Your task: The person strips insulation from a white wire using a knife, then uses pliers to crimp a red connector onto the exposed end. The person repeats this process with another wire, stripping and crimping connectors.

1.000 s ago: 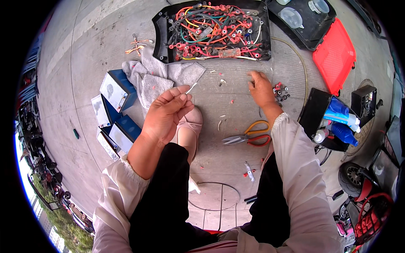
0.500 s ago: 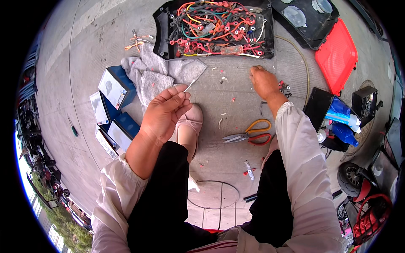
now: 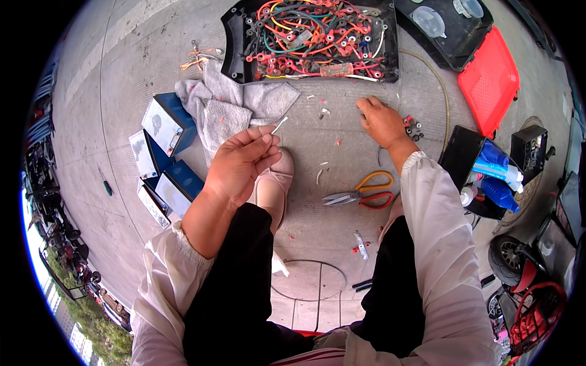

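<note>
My left hand pinches a thin white strip between thumb and forefinger, and it sticks up past the fingertips. What it is made of is too small to tell. Its place is above my pink shoe, near a crumpled grey cloth. My right hand hovers over the concrete with its fingers curled inward; whatever they hold, if anything, is hidden. Beside its wrist lie several small red and black wire terminals. Scissors with orange and red handles rest on the ground below it, blades toward the left.
A black tray full of tangled wires stands ahead. Blue-and-white boxes are at left, with a screwdriver farther out. A red lid and a black bin of bottles sit right. White scraps dot the concrete.
My right hand has shifted slightly left and its fingers have moved a little. My left hand has turned slightly, still pinching the white strip, which has moved a little to the right.
</note>
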Available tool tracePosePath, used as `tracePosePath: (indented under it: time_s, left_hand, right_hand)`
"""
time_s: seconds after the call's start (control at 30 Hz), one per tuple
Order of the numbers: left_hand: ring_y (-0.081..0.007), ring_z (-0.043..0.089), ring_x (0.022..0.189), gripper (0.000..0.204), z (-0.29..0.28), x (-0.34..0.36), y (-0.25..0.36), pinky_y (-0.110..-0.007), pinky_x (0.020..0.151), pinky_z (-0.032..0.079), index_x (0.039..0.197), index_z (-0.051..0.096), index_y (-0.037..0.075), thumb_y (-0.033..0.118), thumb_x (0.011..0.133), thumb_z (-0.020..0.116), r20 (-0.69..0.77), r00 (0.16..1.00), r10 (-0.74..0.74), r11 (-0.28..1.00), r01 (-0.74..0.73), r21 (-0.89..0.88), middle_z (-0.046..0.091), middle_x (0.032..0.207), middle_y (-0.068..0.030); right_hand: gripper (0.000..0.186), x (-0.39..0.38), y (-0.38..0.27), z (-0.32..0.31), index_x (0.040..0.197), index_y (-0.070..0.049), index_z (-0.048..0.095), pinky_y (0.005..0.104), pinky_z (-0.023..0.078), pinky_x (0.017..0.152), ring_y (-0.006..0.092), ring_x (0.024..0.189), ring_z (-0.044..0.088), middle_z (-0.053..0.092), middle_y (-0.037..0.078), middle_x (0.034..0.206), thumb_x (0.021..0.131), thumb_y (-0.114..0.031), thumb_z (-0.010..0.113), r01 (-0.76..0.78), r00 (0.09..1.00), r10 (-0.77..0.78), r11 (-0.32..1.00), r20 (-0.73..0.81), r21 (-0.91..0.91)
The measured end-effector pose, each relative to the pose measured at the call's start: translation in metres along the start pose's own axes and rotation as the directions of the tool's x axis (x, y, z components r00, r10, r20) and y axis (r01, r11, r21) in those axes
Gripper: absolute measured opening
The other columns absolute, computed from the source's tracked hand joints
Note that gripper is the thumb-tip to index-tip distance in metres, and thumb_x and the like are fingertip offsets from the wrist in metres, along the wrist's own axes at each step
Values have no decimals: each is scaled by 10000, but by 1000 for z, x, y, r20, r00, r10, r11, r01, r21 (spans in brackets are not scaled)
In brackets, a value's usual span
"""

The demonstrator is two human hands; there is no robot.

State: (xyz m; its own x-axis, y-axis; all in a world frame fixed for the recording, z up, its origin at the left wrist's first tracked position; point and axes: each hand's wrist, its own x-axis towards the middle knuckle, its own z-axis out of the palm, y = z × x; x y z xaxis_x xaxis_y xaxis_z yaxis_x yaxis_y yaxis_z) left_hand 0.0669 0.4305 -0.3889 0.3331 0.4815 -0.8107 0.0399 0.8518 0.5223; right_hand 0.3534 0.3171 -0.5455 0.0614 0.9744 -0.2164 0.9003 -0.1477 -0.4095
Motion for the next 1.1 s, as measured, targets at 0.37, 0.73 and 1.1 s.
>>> tracePosePath:
  time_s: [0.37, 0.73, 1.1]
  left_hand:
    - [-147, 654, 833, 191, 3, 0, 0, -285, 804, 575, 1117, 613, -23, 68, 963, 546, -21, 1000, -7, 1000, 7, 9, 666, 958, -80]
    - [-137, 651, 806, 163, 2, -2, -2, -280, 780, 577, 1053, 629, -8, 110, 971, 553, -6, 997, -78, 995, 78, 56, 667, 922, -69]
    - [-148, 650, 822, 151, -2, 2, -3, -296, 796, 577, 1040, 615, 5, 113, 982, 527, -14, 996, -93, 996, 93, 6, 664, 926, -71]
  right_hand:
    - [157, 8, -7, 8, 915, -9, 542, 382, 568, 586, 302, 719, 678, 621, 159, 873, 765, -42, 574, 193, 981, -180, 932, 70, -307]
    - [147, 3, -8, 14, 906, -19, 528, 426, 561, 650, 344, 761, 666, 636, 179, 896, 782, -80, 579, -71, 995, 65, 995, -81, -73]
    - [137, -4, -29, 28, 907, -38, 542, 380, 569, 653, 288, 767, 669, 621, 126, 886, 777, -56, 579, 166, 984, -175, 963, -23, -213]
